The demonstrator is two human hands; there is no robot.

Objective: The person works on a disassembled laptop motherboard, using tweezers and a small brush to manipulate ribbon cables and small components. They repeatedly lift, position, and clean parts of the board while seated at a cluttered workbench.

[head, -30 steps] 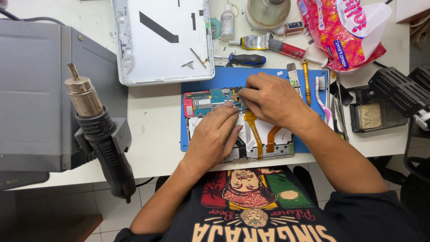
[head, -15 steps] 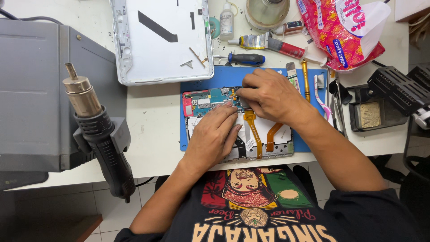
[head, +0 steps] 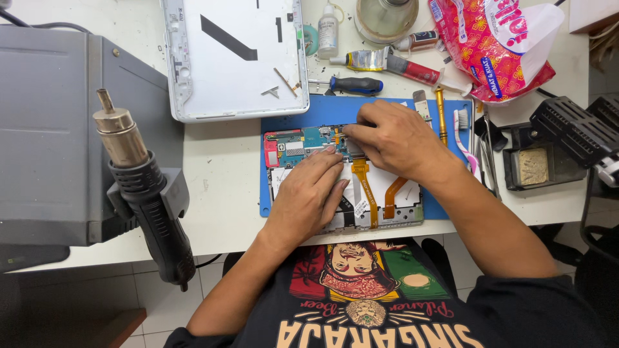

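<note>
Barely any motion since a second ago — both hands have stayed on the opened tablet [head: 342, 177], the right one maybe nudged a touch along the board. Left hand [head: 309, 196] lies flat, palm down, fingers together and extended, fingertips pressing at the lower edge of the blue-green circuit board [head: 300, 143]; it grips nothing. Right hand [head: 390, 135] is curled, fingers pinched narrow over the spot where the orange flex cable [head: 362, 187] meets the board — can't tell whether it holds a tool or the connector itself, the fingers hide it. A second orange flex [head: 393, 196] runs diagonally just right of the first. Tablet sits on a blue work mat [head: 322, 109] at the near edge of the white bench. White back cover [head: 235, 58] lies above-left of the mat. A black-handled screwdriver [head: 354, 84] rests just above the mat. Hot-air gun [head: 145, 187] hangs in its holder on the grey station [head: 51, 135], well left. Pink snack bag [head: 490, 42] top right.
</note>
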